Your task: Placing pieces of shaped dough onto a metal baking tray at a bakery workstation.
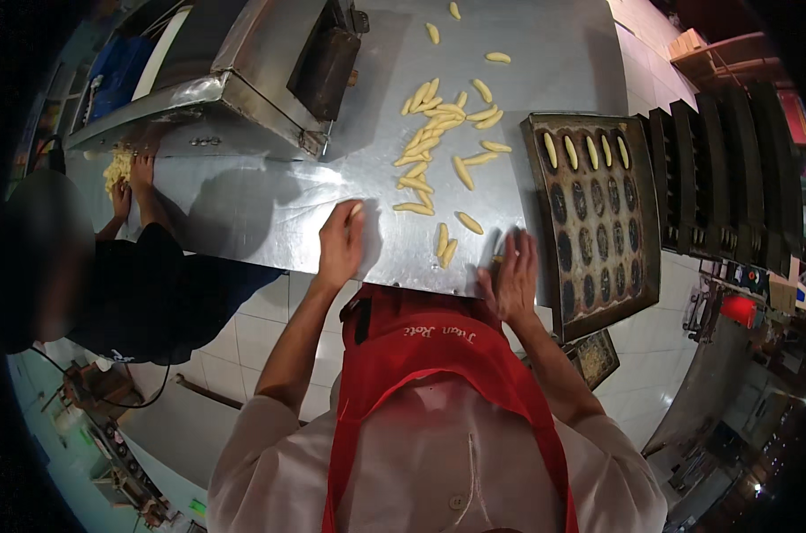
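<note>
My left hand (341,240) rests at the steel table's front edge, fingers closed around something small and pale, too hidden to name. Further right, my right hand (514,275) has its fingers stretched out flat beside a partly hidden dough piece (497,258). Several pale yellow, finger-shaped dough pieces (463,173) lie scattered and heaped on the steel table (270,209). Along the table's right side is a metal tray (590,309) with oval moulds, its back row holding several dough pieces (593,152).
A steel machine (252,93) stands at the back left. A co-worker in black (136,293) has both hands (141,178) at crumbly dough (117,171) there. Dark stacked trays (723,178) stand at right, another tray (594,360) lies lower, and tiled floor shows below.
</note>
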The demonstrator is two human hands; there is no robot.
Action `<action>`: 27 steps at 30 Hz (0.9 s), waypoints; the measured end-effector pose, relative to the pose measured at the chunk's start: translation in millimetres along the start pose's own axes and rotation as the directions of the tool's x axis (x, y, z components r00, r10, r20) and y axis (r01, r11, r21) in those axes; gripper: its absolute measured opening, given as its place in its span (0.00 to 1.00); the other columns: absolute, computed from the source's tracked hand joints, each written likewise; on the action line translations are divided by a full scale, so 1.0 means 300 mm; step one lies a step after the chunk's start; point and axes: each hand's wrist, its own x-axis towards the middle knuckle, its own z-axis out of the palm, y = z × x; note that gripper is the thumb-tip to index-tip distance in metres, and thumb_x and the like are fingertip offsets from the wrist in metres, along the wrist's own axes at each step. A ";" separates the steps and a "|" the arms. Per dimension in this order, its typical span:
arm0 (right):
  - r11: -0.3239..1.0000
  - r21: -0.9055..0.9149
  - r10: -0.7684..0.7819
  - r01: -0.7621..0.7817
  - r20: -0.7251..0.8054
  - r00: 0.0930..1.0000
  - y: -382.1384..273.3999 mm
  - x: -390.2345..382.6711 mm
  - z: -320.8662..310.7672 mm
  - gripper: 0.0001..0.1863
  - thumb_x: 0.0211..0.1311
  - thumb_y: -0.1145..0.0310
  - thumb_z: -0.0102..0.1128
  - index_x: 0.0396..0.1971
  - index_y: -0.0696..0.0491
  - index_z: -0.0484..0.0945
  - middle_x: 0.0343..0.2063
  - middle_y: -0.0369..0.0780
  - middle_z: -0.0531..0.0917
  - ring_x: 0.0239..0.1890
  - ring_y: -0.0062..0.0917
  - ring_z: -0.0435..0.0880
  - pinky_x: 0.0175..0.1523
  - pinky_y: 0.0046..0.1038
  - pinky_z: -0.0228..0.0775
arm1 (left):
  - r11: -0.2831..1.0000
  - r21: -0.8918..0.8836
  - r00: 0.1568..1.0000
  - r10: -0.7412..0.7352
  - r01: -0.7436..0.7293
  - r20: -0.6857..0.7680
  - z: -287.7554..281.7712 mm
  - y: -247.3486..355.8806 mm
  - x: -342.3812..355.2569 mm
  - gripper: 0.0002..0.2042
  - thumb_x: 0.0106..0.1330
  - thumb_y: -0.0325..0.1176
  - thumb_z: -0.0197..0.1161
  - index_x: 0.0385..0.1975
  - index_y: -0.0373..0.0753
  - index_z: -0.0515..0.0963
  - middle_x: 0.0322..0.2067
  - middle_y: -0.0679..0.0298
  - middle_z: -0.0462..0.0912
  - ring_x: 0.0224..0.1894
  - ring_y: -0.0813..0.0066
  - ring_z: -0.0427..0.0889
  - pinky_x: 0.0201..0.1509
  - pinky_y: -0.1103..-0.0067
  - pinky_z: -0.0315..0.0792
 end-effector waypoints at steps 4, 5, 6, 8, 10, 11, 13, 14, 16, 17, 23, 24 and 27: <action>1.000 -0.019 0.009 -0.010 -0.058 0.998 0.045 0.277 0.048 0.39 0.72 0.53 0.56 0.74 0.59 0.56 0.74 0.60 0.55 0.76 0.59 0.53 0.77 0.55 0.48 | 0.990 -0.020 0.961 0.138 -0.137 0.238 0.150 0.142 0.223 0.10 0.72 0.28 0.60 0.49 0.32 0.77 0.45 0.46 0.81 0.46 0.43 0.81 0.50 0.61 0.76; 0.999 0.032 0.027 -0.024 -0.105 0.994 0.064 0.314 0.044 0.39 0.72 0.55 0.55 0.75 0.59 0.55 0.74 0.60 0.56 0.76 0.59 0.54 0.78 0.54 0.47 | 0.968 0.005 0.927 0.237 -0.249 0.291 0.202 0.177 0.272 0.10 0.71 0.27 0.60 0.49 0.33 0.78 0.45 0.47 0.80 0.48 0.45 0.80 0.53 0.61 0.75; 0.999 0.029 0.038 -0.035 -0.105 0.994 0.064 0.294 0.049 0.39 0.72 0.55 0.55 0.75 0.59 0.55 0.74 0.60 0.56 0.76 0.59 0.54 0.78 0.54 0.47 | 0.934 0.023 0.880 0.327 -0.357 0.345 0.250 0.195 0.313 0.10 0.69 0.26 0.61 0.48 0.34 0.78 0.46 0.48 0.80 0.49 0.47 0.80 0.56 0.61 0.74; 0.993 -0.088 0.068 -0.076 -0.090 0.994 0.056 0.267 0.067 0.40 0.69 0.55 0.59 0.73 0.60 0.58 0.72 0.58 0.60 0.75 0.56 0.56 0.78 0.51 0.50 | 0.834 0.052 0.764 0.475 -0.549 0.436 0.353 0.219 0.385 0.12 0.68 0.25 0.62 0.50 0.35 0.78 0.46 0.50 0.79 0.49 0.50 0.80 0.57 0.63 0.73; 0.998 0.027 0.054 -0.053 -0.046 0.998 0.013 0.165 0.055 0.39 0.69 0.58 0.59 0.73 0.61 0.58 0.72 0.58 0.61 0.74 0.56 0.57 0.77 0.51 0.51 | 0.703 0.080 0.635 0.580 -0.706 0.510 0.402 0.177 0.440 0.13 0.67 0.24 0.64 0.51 0.35 0.78 0.46 0.51 0.78 0.50 0.53 0.79 0.58 0.64 0.73; 0.990 0.140 0.033 -0.033 0.001 0.999 -0.001 0.109 0.038 0.39 0.68 0.60 0.60 0.73 0.62 0.58 0.71 0.57 0.62 0.74 0.56 0.59 0.77 0.51 0.52 | 0.678 0.060 0.566 0.557 -0.732 0.608 0.432 0.134 0.463 0.13 0.67 0.24 0.64 0.51 0.36 0.79 0.46 0.52 0.78 0.51 0.53 0.79 0.60 0.65 0.71; 0.970 0.241 0.027 -0.031 0.017 0.999 0.023 0.010 -0.006 0.34 0.67 0.64 0.61 0.70 0.61 0.63 0.68 0.56 0.66 0.70 0.55 0.63 0.75 0.52 0.55 | 0.659 0.025 0.484 0.525 -0.752 0.701 0.460 0.110 0.460 0.14 0.66 0.23 0.65 0.51 0.37 0.79 0.46 0.52 0.79 0.53 0.52 0.78 0.61 0.66 0.70; 0.992 0.108 0.068 -0.069 0.010 0.998 0.030 -0.014 -0.027 0.26 0.64 0.68 0.64 0.62 0.59 0.73 0.59 0.53 0.76 0.63 0.52 0.72 0.68 0.49 0.65 | 0.744 -0.034 0.583 0.550 -0.667 0.598 0.460 0.114 0.461 0.11 0.67 0.24 0.63 0.49 0.36 0.79 0.45 0.55 0.80 0.50 0.55 0.79 0.58 0.66 0.71; 0.967 0.204 0.144 -0.153 0.057 0.988 0.072 -0.020 -0.029 0.23 0.62 0.70 0.65 0.57 0.57 0.77 0.54 0.51 0.79 0.58 0.50 0.75 0.64 0.47 0.68 | 0.812 -0.103 0.683 0.545 -0.575 0.487 0.449 0.117 0.447 0.09 0.69 0.24 0.62 0.47 0.36 0.79 0.43 0.57 0.80 0.48 0.57 0.80 0.56 0.66 0.72; 0.925 0.294 0.218 -0.240 0.105 0.970 0.087 -0.015 -0.025 0.20 0.61 0.71 0.67 0.53 0.56 0.80 0.48 0.49 0.82 0.53 0.48 0.79 0.60 0.45 0.72 | 0.937 -0.191 0.865 0.345 -0.293 0.365 0.432 0.143 0.431 0.08 0.71 0.26 0.61 0.48 0.36 0.79 0.41 0.61 0.81 0.44 0.64 0.79 0.51 0.70 0.72; 0.961 0.247 -0.108 0.125 -0.083 0.991 0.017 0.401 -0.043 0.17 0.59 0.73 0.64 0.49 0.54 0.83 0.46 0.48 0.82 0.52 0.45 0.78 0.58 0.44 0.70 | 0.872 -0.407 0.936 -0.140 0.270 0.322 0.247 0.092 0.324 0.10 0.77 0.33 0.62 0.51 0.35 0.80 0.33 0.73 0.78 0.35 0.86 0.71 0.41 0.84 0.68; 0.961 0.248 -0.108 0.126 -0.088 0.990 0.016 0.475 -0.034 0.17 0.59 0.73 0.64 0.49 0.54 0.83 0.46 0.48 0.82 0.52 0.45 0.78 0.58 0.44 0.70 | 0.873 -0.384 0.930 -0.180 0.302 0.322 0.226 0.110 0.316 0.09 0.77 0.33 0.62 0.50 0.36 0.80 0.32 0.75 0.76 0.34 0.88 0.69 0.40 0.87 0.67; 0.980 -0.049 -0.198 0.193 -0.164 0.966 0.042 0.587 -0.018 0.18 0.58 0.71 0.65 0.49 0.54 0.82 0.48 0.48 0.81 0.53 0.45 0.77 0.59 0.42 0.69 | 0.888 -0.369 0.925 -0.140 0.275 0.353 0.215 0.137 0.311 0.10 0.76 0.35 0.63 0.48 0.35 0.81 0.31 0.73 0.78 0.34 0.86 0.71 0.40 0.84 0.68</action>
